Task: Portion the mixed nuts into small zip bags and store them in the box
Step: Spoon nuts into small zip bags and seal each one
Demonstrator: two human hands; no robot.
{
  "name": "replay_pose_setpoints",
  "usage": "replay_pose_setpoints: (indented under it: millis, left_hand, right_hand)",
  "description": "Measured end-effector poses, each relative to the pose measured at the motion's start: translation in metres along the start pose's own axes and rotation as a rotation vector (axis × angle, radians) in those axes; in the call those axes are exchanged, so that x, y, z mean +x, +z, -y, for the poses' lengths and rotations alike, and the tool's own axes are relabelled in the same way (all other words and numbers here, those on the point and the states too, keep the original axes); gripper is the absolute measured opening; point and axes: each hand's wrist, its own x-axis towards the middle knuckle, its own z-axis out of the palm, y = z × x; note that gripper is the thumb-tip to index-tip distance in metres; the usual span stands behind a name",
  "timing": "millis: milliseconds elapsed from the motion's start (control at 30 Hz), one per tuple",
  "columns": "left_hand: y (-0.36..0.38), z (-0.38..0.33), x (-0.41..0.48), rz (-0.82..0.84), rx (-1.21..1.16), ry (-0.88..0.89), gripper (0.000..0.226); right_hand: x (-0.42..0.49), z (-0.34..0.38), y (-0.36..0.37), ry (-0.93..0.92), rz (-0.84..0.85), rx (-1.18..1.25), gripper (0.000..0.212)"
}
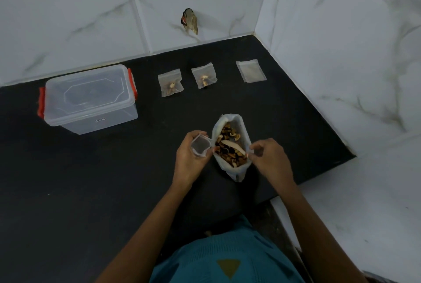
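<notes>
The big bag [235, 172] of nuts [230, 148] sits open on the desk [91, 168]. Just left of it, the left hand [190, 157] grips a small zip bag [200, 145], mouth open. The right hand [271, 157] pinches the big bag's right edge. The box [90, 98] stands closed, well to its left and further back.

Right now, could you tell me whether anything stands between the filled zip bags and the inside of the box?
Yes: the clear lid sits on the box, covering its opening. Nothing else visible lies between the two filled zip bags and the box.
</notes>
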Motion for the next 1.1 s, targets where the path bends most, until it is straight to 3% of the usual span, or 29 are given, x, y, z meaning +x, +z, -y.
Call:
replay_pose_setpoints:
  millis: [167,400,633,767,1100]
  left_hand:
    - [0.004,0.011,-0.003,0.036,0.048,-0.054,0.04]
    - [0.006,0.015,-0.007,0.057,0.077,-0.077,0.045]
    - [0.008,0.012,-0.01,0.078,0.066,-0.107,0.048]
    - [0.006,0.009,-0.014,0.089,0.048,-0.113,0.049]
    - [0.005,0.008,-0.019,0.18,0.073,-0.184,0.046]
  right_hand:
    - [-0.001,-0.006,0.007,0.004,0.096,-0.032,0.034]
    - [0.004,0.002,0.008,-0.124,-0.079,0.199,0.019]
    - [0.01,-0.001,0.018,-0.028,-0.183,0.552,0.013]
    - [0.005,-0.009,0.005,-0.172,-0.339,0.395,0.01]
    - [0.003,-0.013,0.018,-0.256,-0.17,0.208,0.016]
